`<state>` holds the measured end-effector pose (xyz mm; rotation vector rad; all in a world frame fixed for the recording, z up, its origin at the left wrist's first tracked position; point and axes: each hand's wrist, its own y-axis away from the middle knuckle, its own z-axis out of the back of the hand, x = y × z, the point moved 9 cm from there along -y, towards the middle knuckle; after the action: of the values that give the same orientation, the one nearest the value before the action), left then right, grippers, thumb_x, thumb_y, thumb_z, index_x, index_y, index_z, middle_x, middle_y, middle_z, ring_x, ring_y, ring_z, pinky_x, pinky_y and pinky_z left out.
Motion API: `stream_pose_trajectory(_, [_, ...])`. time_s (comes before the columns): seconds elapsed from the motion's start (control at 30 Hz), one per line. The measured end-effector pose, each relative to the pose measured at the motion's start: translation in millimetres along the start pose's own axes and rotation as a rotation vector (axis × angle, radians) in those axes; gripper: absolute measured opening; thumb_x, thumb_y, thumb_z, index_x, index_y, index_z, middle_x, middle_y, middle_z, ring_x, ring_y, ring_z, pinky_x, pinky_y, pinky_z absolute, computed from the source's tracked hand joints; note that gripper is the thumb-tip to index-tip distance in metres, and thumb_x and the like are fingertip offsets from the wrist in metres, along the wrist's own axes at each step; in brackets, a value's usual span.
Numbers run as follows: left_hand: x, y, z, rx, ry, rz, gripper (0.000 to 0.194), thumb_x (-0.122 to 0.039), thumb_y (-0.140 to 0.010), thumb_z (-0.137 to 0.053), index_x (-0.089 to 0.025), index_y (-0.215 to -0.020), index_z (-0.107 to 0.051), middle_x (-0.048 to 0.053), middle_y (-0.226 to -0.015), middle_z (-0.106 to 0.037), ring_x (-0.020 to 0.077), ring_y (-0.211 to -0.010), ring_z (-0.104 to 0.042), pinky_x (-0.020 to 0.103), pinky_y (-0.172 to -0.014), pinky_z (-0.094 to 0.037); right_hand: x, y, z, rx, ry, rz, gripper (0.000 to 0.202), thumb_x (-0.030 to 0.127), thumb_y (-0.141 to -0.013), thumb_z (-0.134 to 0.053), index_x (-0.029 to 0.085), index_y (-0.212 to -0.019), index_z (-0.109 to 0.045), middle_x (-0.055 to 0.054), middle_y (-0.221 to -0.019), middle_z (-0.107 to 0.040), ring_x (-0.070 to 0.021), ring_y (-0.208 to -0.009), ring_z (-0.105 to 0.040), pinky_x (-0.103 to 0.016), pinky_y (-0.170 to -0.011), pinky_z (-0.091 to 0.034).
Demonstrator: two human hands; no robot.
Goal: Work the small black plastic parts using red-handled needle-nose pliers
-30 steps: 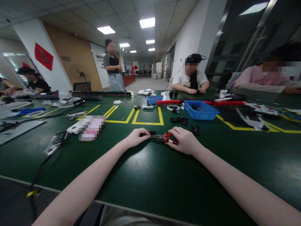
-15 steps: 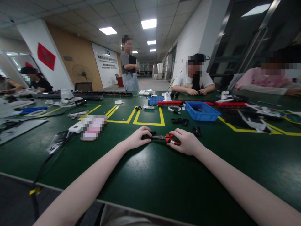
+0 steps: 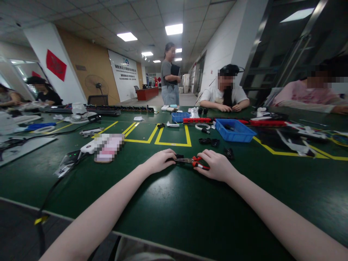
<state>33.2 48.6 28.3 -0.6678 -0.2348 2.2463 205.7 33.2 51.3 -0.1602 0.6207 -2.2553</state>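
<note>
My right hand (image 3: 217,165) is closed round the red-and-black handles of a pair of long-nose pliers (image 3: 198,162). The jaws point left, and their tips meet a small black piece (image 3: 179,157) at the fingers of my left hand (image 3: 161,161). That hand is closed on the black piece, whose kind I cannot make out because the fingers cover most of it. Both hands are low over the green table (image 3: 163,206). Bundled black cables (image 3: 208,141) lie just beyond the pliers, and another black bundle (image 3: 228,153) is beside my right hand.
A blue bin (image 3: 235,131) stands at the far right, with a smaller blue bin (image 3: 179,116) behind. A phone-shaped pink item (image 3: 108,148) and a white power strip (image 3: 88,146) lie to the left. Yellow tape (image 3: 174,144) marks the table. A person (image 3: 224,92) sits opposite.
My hands and the pliers stay almost in place, with the black piece now less visible under my left fingers. The standing person in the background has moved right.
</note>
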Motion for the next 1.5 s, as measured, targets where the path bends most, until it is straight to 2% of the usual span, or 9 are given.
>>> stream_pose_trajectory(0.2, [-1, 0, 1.5, 0.003, 0.000, 0.014, 0.013, -0.019, -0.090, -0.061, -0.019, -0.101, -0.068, 0.007, -0.117, -0.063, 0.0211, -0.108, -0.064, 0.035, -0.098, -0.050, -6, 1, -1, 0.041, -0.080, -0.051, 0.041, 0.052, -0.085, -0.057, 0.019, -0.109, -0.065, -0.012, -0.105, -0.067, -0.0238, -0.087, -0.066, -0.035, -0.073, -0.053])
stream_pose_trajectory(0.43, [-4, 1, 1.6, 0.006, -0.001, 0.005, 0.013, -0.021, -0.090, -0.063, -0.019, -0.102, -0.066, 0.008, -0.115, -0.064, 0.0216, -0.106, -0.064, 0.035, -0.095, -0.050, -19, 2, -11, 0.124, -0.248, -0.167, 0.039, 0.052, -0.084, -0.060, 0.022, -0.107, -0.066, -0.007, -0.102, -0.068, -0.0210, -0.086, -0.066, -0.034, -0.076, -0.052])
stream_pose_trajectory(0.67, [3, 1, 1.1, -0.004, 0.061, 0.015, 0.012, -0.022, -0.088, -0.066, -0.019, -0.100, -0.067, 0.007, -0.114, -0.065, 0.0210, -0.106, -0.063, 0.034, -0.096, -0.050, -19, 2, -11, 0.151, -0.237, -0.176, 0.038, 0.052, -0.084, -0.060, 0.022, -0.107, -0.065, -0.007, -0.103, -0.068, -0.0210, -0.085, -0.066, -0.033, -0.073, -0.052])
stream_pose_trajectory(0.83, [2, 1, -0.4, 0.010, 0.071, 0.015, 0.013, -0.022, -0.089, -0.065, -0.018, -0.101, -0.065, 0.007, -0.113, -0.064, 0.0211, -0.105, -0.062, 0.034, -0.096, -0.049, -12, 1, -5, 0.108, -0.133, -0.092, 0.040, 0.050, -0.086, -0.059, 0.020, -0.111, -0.064, -0.010, -0.106, -0.067, -0.0220, -0.087, -0.066, -0.033, -0.071, -0.053])
stream_pose_trajectory(1.07, [-1, 0, -1.5, 0.022, 0.034, 0.034, 0.009, -0.022, -0.092, -0.061, -0.018, -0.100, -0.063, 0.008, -0.109, -0.064, 0.0224, -0.106, -0.061, 0.036, -0.094, -0.049, -3, 2, 1, -0.024, 0.018, 0.032, 0.041, 0.049, -0.086, -0.059, 0.016, -0.108, -0.064, -0.012, -0.104, -0.067, -0.0241, -0.088, -0.065, -0.036, -0.075, -0.053])
stream_pose_trajectory(1.37, [3, 0, -0.3, -0.021, 0.085, 0.026, 0.008, -0.022, -0.090, -0.064, -0.017, -0.096, -0.066, 0.007, -0.107, -0.066, 0.0209, -0.102, -0.062, 0.033, -0.093, -0.049, 1, 2, 12, -0.138, 0.054, 0.070, 0.043, 0.049, -0.085, -0.061, 0.013, -0.109, -0.064, -0.014, -0.104, -0.068, -0.0249, -0.090, -0.064, -0.038, -0.081, -0.052])
stream_pose_trajectory(1.5, [5, 0, -0.5, -0.033, 0.103, 0.021, 0.010, -0.024, -0.088, -0.066, -0.017, -0.095, -0.067, 0.007, -0.106, -0.066, 0.0208, -0.101, -0.063, 0.033, -0.092, -0.049, 2, 2, 14, -0.141, 0.059, 0.061, 0.042, 0.050, -0.086, -0.060, 0.014, -0.108, -0.064, -0.013, -0.104, -0.068, -0.0245, -0.090, -0.064, -0.037, -0.081, -0.050])
